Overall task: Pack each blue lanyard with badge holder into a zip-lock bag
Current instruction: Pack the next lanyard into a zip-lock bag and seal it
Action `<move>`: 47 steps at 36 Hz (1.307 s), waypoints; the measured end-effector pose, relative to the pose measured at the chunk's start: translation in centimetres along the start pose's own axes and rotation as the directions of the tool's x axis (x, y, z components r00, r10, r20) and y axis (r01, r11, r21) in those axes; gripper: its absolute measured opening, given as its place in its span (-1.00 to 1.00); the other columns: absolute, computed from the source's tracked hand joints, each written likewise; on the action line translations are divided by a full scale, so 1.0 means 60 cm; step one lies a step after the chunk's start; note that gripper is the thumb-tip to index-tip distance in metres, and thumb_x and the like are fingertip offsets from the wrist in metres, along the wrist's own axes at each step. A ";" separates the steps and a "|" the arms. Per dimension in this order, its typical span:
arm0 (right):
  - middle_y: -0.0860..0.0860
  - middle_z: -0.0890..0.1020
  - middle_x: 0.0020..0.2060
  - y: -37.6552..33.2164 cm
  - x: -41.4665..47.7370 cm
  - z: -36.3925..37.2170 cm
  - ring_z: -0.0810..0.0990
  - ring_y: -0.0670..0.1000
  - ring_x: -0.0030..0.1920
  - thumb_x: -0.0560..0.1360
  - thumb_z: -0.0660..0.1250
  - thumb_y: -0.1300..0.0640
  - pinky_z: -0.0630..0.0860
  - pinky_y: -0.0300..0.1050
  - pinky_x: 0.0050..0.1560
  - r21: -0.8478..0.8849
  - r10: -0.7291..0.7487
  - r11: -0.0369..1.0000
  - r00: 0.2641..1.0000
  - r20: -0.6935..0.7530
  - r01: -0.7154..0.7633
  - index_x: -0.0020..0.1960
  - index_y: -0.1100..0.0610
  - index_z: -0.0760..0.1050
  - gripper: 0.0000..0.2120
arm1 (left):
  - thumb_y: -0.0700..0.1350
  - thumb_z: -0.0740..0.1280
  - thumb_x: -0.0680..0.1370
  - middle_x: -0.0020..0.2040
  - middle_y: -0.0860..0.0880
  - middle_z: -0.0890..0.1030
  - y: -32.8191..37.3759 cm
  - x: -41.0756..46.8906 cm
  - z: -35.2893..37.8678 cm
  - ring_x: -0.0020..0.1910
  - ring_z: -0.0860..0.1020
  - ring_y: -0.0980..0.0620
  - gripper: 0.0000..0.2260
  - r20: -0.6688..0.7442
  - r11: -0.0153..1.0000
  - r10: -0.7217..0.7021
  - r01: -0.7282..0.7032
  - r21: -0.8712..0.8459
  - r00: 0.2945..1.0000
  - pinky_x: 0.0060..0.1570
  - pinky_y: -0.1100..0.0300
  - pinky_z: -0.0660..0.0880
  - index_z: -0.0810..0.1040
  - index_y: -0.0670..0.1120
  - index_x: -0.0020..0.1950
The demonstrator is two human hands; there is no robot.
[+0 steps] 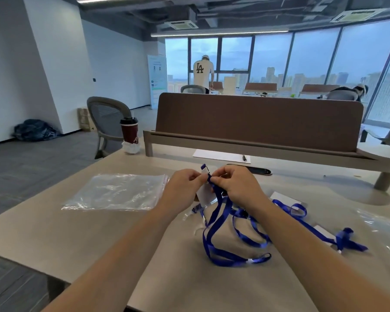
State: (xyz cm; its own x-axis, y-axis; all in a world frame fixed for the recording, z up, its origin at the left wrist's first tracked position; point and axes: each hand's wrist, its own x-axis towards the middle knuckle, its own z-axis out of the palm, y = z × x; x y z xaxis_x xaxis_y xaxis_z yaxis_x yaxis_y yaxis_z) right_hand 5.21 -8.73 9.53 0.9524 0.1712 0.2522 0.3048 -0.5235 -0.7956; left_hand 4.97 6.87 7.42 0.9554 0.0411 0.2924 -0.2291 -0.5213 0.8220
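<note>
Blue woven-ribbon lanyard [220, 210]: hanging from between the two hands, long axis running down and back toward the person. Its lower loop is trailing on the beige table top [54, 239].

Its clear plastic badge holder with a white card [204, 192] is hanging just under the fingers, partly hidden behind the left hand [185, 188].

The left hand and the right hand [236, 188] are both pinching the strap near its clip end, fingers curled, the hands almost touching.

A stack of clear zip-lock bags [115, 192] is lying flat to the left of the left hand, near but apart, red-striped edge facing that hand.

Judgement: the left hand is nearer the bags, so the strap needs gathering and then carrying leftward.

More blue lanyards with holders [347, 239] are lying to the right of the right hand, with crinkled clear plastic [383, 233] beyond them.
</note>
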 end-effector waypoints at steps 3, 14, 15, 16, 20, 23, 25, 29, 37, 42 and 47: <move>-0.02 0.66 -0.09 0.002 -0.001 0.003 0.63 -0.05 -0.09 0.57 0.35 0.10 0.60 -0.21 -0.08 -0.045 0.006 0.999 1.000 -0.001 -0.006 -0.01 0.03 0.56 -0.97 | 0.08 0.24 0.64 -0.04 0.02 0.64 0.003 0.001 0.003 -0.12 0.60 0.06 -0.73 -0.020 1.000 -0.004 0.004 0.024 1.000 -0.10 0.20 0.62 0.62 -0.05 0.15; -0.10 0.63 -0.21 -0.002 -0.009 0.005 0.63 -0.07 -0.15 0.59 0.32 0.12 0.53 -0.31 -0.17 -0.067 -0.002 0.998 1.000 -0.018 0.000 -0.03 0.05 0.60 -0.91 | 0.11 0.35 0.57 -0.14 0.05 0.63 0.018 -0.014 0.000 -0.18 0.58 0.09 -0.84 -0.078 1.000 -0.009 0.010 0.018 0.997 -0.14 0.08 0.65 0.59 0.05 -0.06; -0.10 0.62 -0.22 -0.003 -0.010 0.007 0.63 -0.08 -0.15 0.59 0.32 0.11 0.53 -0.31 -0.17 -0.069 0.002 0.998 1.000 -0.011 -0.002 -0.04 0.04 0.60 -0.91 | 0.12 0.36 0.57 -0.15 0.04 0.64 0.017 -0.015 0.000 -0.18 0.59 0.07 -0.83 -0.081 1.000 -0.008 0.009 0.012 0.997 -0.14 0.05 0.65 0.59 0.04 -0.08; -0.11 0.62 -0.23 -0.004 -0.011 0.008 0.63 -0.08 -0.16 0.59 0.32 0.11 0.53 -0.31 -0.18 -0.074 0.002 0.997 1.000 -0.005 -0.003 -0.05 0.03 0.60 -0.91 | 0.12 0.36 0.56 -0.16 0.01 0.66 0.016 -0.017 0.000 -0.17 0.60 0.04 -0.81 -0.083 1.000 -0.013 0.013 0.005 0.996 -0.13 0.01 0.65 0.60 0.02 -0.09; -0.12 0.62 -0.27 -0.008 -0.017 0.012 0.61 -0.10 -0.22 0.59 0.33 0.09 0.47 -0.35 -0.27 -0.090 -0.013 0.996 1.000 -0.014 0.012 -0.09 0.04 0.62 -0.88 | 0.08 0.39 0.55 -0.17 -0.10 0.67 0.016 -0.022 0.002 -0.14 0.63 -0.10 -0.76 -0.090 0.999 -0.031 0.029 -0.020 0.995 -0.11 -0.09 0.63 0.64 -0.09 -0.08; -0.14 0.62 -0.26 -0.007 -0.022 0.013 0.60 -0.12 -0.24 0.56 0.37 0.09 0.42 -0.43 -0.33 -0.039 -0.022 0.999 1.000 -0.016 0.021 -0.10 0.03 0.61 -0.92 | 0.05 0.39 0.56 -0.23 -0.05 0.66 0.017 -0.023 0.000 -0.19 0.62 -0.06 -0.81 -0.115 0.999 -0.017 0.013 -0.033 0.993 -0.18 0.00 0.61 0.65 -0.06 -0.10; -0.09 0.65 -0.20 -0.002 -0.026 0.009 0.64 -0.09 -0.20 0.53 0.42 0.10 0.47 -0.38 -0.28 0.006 -0.001 1.000 1.000 0.020 0.001 -0.04 0.04 0.61 -0.97 | 0.02 0.38 0.57 -0.32 0.01 0.60 0.016 -0.021 -0.007 -0.29 0.56 0.00 -0.80 -0.135 0.999 -0.028 0.022 -0.043 0.990 -0.30 0.16 0.47 0.62 -0.03 -0.21; -0.02 0.68 -0.09 0.005 -0.032 -0.001 0.68 -0.07 -0.12 0.53 0.41 0.17 0.55 -0.32 -0.21 0.087 0.100 0.989 0.974 0.202 -0.120 0.06 0.06 0.57 -0.88 | 0.03 0.39 0.57 -0.28 -0.15 0.59 0.023 -0.012 -0.034 -0.31 0.50 0.00 -0.72 -0.158 0.996 -0.059 0.047 -0.076 0.986 -0.23 0.08 0.45 0.62 -0.17 -0.16; -0.06 0.72 -0.08 0.025 -0.058 -0.011 0.69 -0.09 -0.04 0.56 0.36 0.17 0.54 -0.28 -0.08 0.174 0.170 0.949 0.895 0.412 -0.261 0.09 0.09 0.63 -0.86 | 0.07 0.28 0.63 -0.12 -0.18 0.66 0.032 0.001 -0.070 -0.08 0.64 -0.17 -0.70 -0.115 0.994 -0.055 0.044 -0.099 0.992 0.00 -0.12 0.63 0.65 -0.14 -0.02; -0.02 0.73 -0.06 0.024 -0.058 -0.018 0.69 -0.10 -0.02 0.60 0.29 0.17 0.52 -0.29 -0.07 0.132 0.175 0.955 0.865 0.471 -0.265 0.10 0.11 0.63 -0.84 | 0.00 0.20 0.67 -0.08 -0.06 0.65 0.051 -0.002 -0.090 -0.04 0.62 -0.04 -0.78 0.014 0.993 -0.011 0.012 -0.121 1.000 0.01 0.11 0.60 0.61 -0.02 0.02; 0.06 0.69 -0.20 0.025 -0.045 -0.030 0.67 -0.02 -0.17 0.53 0.32 0.30 0.56 -0.31 -0.18 0.114 0.173 0.963 0.886 0.430 -0.243 -0.19 0.08 0.65 -0.78 | -0.05 0.26 0.64 -0.02 -0.02 0.67 0.062 -0.011 -0.117 0.00 0.63 -0.01 -0.85 0.249 0.995 0.025 0.000 -0.100 0.968 -0.03 0.21 0.61 0.62 0.00 0.05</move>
State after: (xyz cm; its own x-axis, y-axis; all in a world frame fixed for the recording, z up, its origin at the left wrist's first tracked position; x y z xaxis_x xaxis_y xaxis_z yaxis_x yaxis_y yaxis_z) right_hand 3.12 -11.51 8.65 0.8948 0.4203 -0.1506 0.0617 -0.4505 -0.8906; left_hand 2.17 10.85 13.72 0.9656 -0.1856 0.1821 -0.2468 -0.4335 0.8667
